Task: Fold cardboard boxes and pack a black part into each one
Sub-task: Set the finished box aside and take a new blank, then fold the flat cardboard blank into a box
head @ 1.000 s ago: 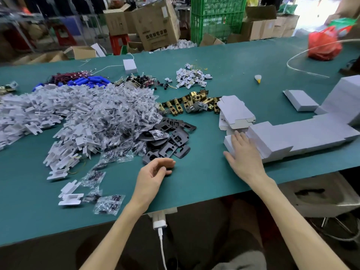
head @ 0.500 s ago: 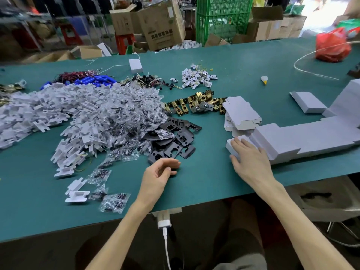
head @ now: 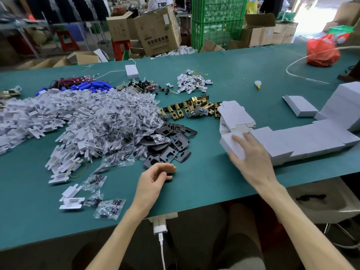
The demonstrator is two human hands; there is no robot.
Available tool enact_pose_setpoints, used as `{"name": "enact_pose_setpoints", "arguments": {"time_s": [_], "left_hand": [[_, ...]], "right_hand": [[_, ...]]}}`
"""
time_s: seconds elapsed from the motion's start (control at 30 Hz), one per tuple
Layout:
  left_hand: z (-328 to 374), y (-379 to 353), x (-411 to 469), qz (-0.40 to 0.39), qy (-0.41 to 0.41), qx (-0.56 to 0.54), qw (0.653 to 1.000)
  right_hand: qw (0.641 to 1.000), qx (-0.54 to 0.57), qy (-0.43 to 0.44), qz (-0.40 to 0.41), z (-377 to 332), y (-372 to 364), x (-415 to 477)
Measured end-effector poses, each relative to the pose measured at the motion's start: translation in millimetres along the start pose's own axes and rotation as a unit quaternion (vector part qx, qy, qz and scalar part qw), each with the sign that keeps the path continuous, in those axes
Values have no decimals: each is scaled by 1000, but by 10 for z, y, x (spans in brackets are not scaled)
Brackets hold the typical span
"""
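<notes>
Head view: against the picture half a second back, our right hand (head: pixel 251 160) has slid farther up onto the white folded box (head: pixel 227 143) at the near end of the row of folded boxes (head: pixel 303 141). It now lies on the lid with its fingers straight and spread and the thumb along the near edge. The box sits slightly askew, touching the row. Our left hand (head: pixel 153 178) stays where it was, resting on the table (head: pixel 214 75) with its fingers loosely curled. It sits just beside the black plates (head: pixel 173 145), and we cannot tell whether it pinches one.

Across the green table, a broad heap of white plastic pieces (head: pixel 48 114) fills the left side, with clear bags of small parts (head: pixel 116 123) piled against it. The black plates lie at that pile's near right edge. Behind them are brass latches (head: pixel 187 108), and flat box blanks (head: pixel 235 115) are stacked just beyond the askew box. A red bag (head: pixel 321 51) sits at the far right.

Past the table stand brown cartons (head: pixel 159 30) and green crates (head: pixel 218 22). A white charger (head: pixel 159 225) hangs at the near edge.
</notes>
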State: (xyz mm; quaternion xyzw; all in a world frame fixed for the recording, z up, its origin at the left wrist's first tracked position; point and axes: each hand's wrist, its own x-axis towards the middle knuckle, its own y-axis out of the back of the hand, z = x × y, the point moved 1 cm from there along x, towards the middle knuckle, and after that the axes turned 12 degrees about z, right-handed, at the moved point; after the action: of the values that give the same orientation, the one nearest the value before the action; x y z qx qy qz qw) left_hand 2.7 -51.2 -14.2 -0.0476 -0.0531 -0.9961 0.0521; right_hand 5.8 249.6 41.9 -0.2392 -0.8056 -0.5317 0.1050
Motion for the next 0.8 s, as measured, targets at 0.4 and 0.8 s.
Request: {"name": "enact_pose_setpoints", "arguments": {"time_s": [0.4,0.8], "left_hand": [[-23,0,11,-9,-2,-4,1000],[-4,11,9,-6,1,-6,1000]], "right_hand": [[995,-73,-67,6,420,310,475],[992,-125,24,9,313,179,725]]}}
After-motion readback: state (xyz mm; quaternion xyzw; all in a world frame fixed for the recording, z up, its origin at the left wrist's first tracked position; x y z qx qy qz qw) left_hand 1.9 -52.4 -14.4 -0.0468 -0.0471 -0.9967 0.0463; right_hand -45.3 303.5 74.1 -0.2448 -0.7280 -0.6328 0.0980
